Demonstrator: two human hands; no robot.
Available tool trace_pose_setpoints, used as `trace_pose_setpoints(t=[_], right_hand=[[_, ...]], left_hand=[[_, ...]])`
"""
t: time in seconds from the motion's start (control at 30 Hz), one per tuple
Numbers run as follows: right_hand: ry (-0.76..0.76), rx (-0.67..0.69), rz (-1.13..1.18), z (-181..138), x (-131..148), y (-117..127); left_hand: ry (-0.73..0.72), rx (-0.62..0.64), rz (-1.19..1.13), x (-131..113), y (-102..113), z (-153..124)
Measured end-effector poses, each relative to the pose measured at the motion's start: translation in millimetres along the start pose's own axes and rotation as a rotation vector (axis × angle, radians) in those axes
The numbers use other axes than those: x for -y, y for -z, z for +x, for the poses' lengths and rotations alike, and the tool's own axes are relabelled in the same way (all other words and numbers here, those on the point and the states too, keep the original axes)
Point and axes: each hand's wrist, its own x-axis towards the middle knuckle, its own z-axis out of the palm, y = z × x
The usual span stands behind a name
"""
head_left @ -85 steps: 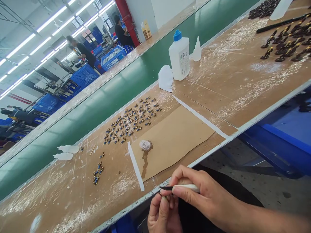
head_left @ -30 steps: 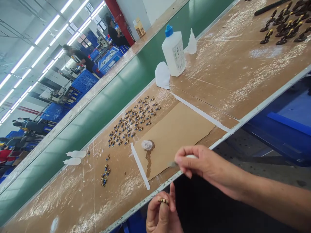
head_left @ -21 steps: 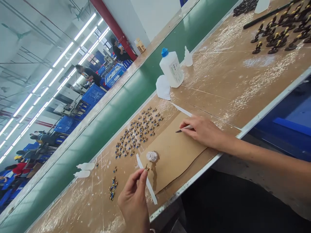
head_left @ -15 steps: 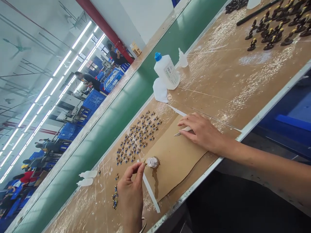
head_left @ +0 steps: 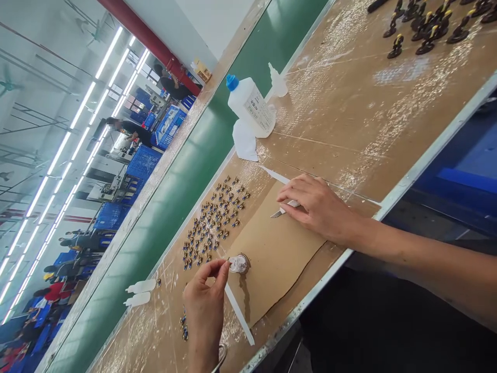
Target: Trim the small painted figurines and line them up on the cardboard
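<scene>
My left hand (head_left: pixel 205 305) is pinched shut on a tiny part I cannot make out, its fingertips right beside a small clear cap (head_left: pixel 238 264) on the cardboard sheet (head_left: pixel 277 254). My right hand (head_left: pixel 316 207) rests on the same sheet, fingers lying over a white-handled knife (head_left: pixel 285 208) whose blade points left. Several small blue and gold parts (head_left: pixel 215 220) stand in rows just beyond both hands. A few more of these blue and gold parts (head_left: pixel 183 327) lie left of my left hand.
A white bottle with a blue cap (head_left: pixel 250 106) and a small dropper bottle (head_left: pixel 277 83) stand at the back, by a green conveyor belt (head_left: pixel 186 166). Two white dropper bottles (head_left: pixel 140 292) lie at the left. Dark figurines (head_left: pixel 423 26) are at the far right. Other people work in the background.
Both hands rose from below the table edge onto the table. My right hand set the knife down on the cardboard; my left hand carried the tiny part up beside the clear cap.
</scene>
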Motion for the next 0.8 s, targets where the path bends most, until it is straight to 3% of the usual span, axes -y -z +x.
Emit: trace_pose_setpoints(t=[0.8], right_hand=[[-0.029, 0.019, 0.021, 2.1, 3.7, 4.4]], left_hand=[[-0.03, 0.021, 0.089, -3.2, -2.2, 4.5]])
